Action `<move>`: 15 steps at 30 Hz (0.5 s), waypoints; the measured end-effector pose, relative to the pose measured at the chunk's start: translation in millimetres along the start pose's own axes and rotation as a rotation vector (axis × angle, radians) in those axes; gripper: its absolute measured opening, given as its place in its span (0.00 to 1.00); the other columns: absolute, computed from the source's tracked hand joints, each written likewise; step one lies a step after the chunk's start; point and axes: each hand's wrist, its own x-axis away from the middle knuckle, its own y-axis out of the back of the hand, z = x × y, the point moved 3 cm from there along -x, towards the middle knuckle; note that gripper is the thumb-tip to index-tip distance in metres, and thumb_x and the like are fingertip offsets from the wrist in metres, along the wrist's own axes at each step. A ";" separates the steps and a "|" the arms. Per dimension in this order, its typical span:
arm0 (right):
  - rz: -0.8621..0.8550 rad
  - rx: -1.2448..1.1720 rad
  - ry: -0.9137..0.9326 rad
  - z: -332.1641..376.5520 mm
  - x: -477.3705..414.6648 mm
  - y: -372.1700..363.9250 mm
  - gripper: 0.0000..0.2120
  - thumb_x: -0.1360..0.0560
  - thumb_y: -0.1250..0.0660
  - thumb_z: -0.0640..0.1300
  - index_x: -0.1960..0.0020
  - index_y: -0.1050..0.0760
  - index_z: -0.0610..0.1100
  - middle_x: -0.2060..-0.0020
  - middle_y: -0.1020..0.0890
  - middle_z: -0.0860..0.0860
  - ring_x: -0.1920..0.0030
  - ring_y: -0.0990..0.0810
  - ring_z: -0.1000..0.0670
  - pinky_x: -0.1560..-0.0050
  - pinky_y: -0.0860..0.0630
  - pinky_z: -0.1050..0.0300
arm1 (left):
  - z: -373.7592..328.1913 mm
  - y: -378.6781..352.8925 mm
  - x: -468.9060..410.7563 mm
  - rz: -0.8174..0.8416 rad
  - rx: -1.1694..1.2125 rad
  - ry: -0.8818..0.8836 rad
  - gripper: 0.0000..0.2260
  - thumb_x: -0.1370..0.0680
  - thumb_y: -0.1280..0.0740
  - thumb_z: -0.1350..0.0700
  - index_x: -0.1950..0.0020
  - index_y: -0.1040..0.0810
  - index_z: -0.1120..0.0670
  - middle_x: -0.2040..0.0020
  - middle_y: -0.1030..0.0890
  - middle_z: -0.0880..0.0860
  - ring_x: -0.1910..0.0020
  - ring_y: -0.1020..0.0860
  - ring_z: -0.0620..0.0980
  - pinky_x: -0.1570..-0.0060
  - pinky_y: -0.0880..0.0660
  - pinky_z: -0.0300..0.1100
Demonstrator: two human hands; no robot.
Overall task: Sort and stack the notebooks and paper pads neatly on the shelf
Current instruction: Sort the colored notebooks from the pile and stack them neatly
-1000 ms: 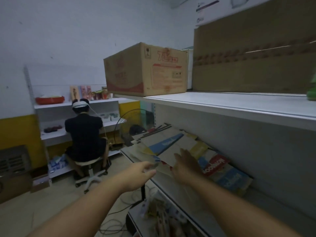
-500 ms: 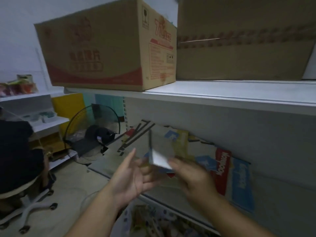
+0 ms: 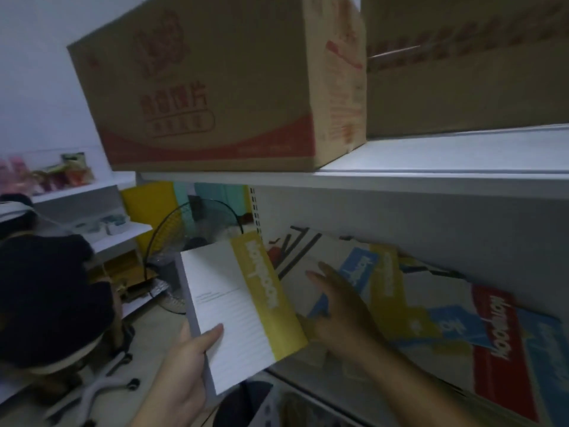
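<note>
Printed carton [image 3: 200, 87] w/ plain carton [image 3: 462, 72] beside it, up top; fan [image 3: 200, 223] & seated person [image 3: 46, 288] left.

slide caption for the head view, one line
Left hand holds a yellow-edged notebook while the right hand reaches over loose notebooks spread on the shelf, below a cardboard box.

Two hands [image 3: 181, 374] [image 3: 341, 315], two boxes [image 3: 200, 87] [image 3: 462, 72], one fan [image 3: 192, 224]

One head-worn wide-angle view, stood close against the shelving, faced forward and slightly down, frame tilted, upper shelf [image 3: 431, 177] near eye level, cardboard box [image 3: 215, 87] loomed overhead, left hand [image 3: 181, 374] with notebook [image 3: 234, 309] and right hand [image 3: 341, 315] very near, bottom centre.
</note>
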 end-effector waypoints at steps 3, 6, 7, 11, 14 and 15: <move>0.107 0.285 -0.046 3.4 -13.6 -12.6 0.31 0.20 0.45 0.53 0.23 0.55 0.50 0.23 0.61 0.51 0.24 0.63 0.48 0.24 0.61 0.48 | -7.8 17.6 -7.4 -0.006 -0.017 -0.004 0.17 0.21 0.39 0.62 0.40 0.28 0.41 0.48 0.18 0.56 0.48 0.21 0.62 0.50 0.23 0.58; 0.161 0.459 -0.089 2.5 -25.9 -21.4 0.35 0.23 0.46 0.63 0.23 0.53 0.50 0.23 0.58 0.49 0.24 0.61 0.47 0.26 0.63 0.45 | -20.9 28.9 -29.3 0.064 -0.002 0.005 0.19 0.20 0.40 0.63 0.38 0.30 0.40 0.45 0.19 0.56 0.47 0.21 0.64 0.47 0.25 0.61; 0.163 0.477 -0.095 2.3 -27.2 -24.1 0.33 0.23 0.45 0.62 0.23 0.51 0.51 0.23 0.57 0.50 0.24 0.60 0.48 0.26 0.63 0.45 | -24.6 33.7 -39.5 0.082 -0.003 0.002 0.19 0.20 0.41 0.64 0.38 0.30 0.40 0.45 0.19 0.57 0.46 0.22 0.64 0.46 0.26 0.62; 0.097 0.335 -0.130 7.0 -19.5 -24.1 0.25 0.20 0.46 0.57 0.24 0.46 0.55 0.24 0.52 0.58 0.24 0.58 0.54 0.25 0.64 0.50 | -34.7 47.8 -73.6 0.195 -0.033 0.029 0.19 0.22 0.42 0.66 0.41 0.27 0.42 0.45 0.21 0.61 0.47 0.23 0.67 0.49 0.26 0.63; -0.228 0.017 -0.104 16.5 -11.9 -20.5 0.19 0.20 0.44 0.54 0.30 0.36 0.60 0.32 0.38 0.67 0.26 0.43 0.57 0.25 0.45 0.53 | -43.2 52.4 -95.0 0.228 -0.049 0.024 0.22 0.24 0.44 0.69 0.36 0.28 0.48 0.50 0.21 0.63 0.53 0.23 0.66 0.56 0.25 0.55; -0.393 -0.056 -0.064 18.5 -8.6 -18.0 0.16 0.21 0.45 0.54 0.33 0.33 0.61 0.37 0.33 0.67 0.30 0.35 0.58 0.29 0.36 0.55 | -46.5 50.9 -102.1 0.258 -0.064 0.015 0.22 0.24 0.44 0.69 0.36 0.28 0.49 0.51 0.20 0.63 0.54 0.22 0.66 0.57 0.25 0.56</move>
